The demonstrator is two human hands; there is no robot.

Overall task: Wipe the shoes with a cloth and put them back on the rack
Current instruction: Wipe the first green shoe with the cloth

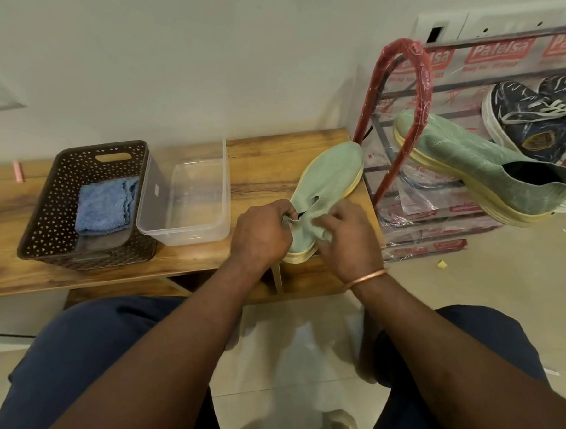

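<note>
So we've got the green shoe [333, 170] lying on the wooden bench [263, 169], toe pointing to the far right, just beside the rack [416, 86]. Our left hand [260, 237] pinches the shoe's collar, fingers curled. Our right hand [348, 240] grips the heel end, maybe through a pale cloth, hard to tell. The blue cloth [102, 205] sits in the brown basket [45, 207] on the left, next to a clear tub [221, 184]. Its mate [469, 160] rests on the rack beside dark sneakers [532, 112].

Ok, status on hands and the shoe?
Left hand, right hand both pinching green shoe at its collar, on the bench. Other green shoe on rack. Blue cloth lying in basket. Nothing blocking.
</note>
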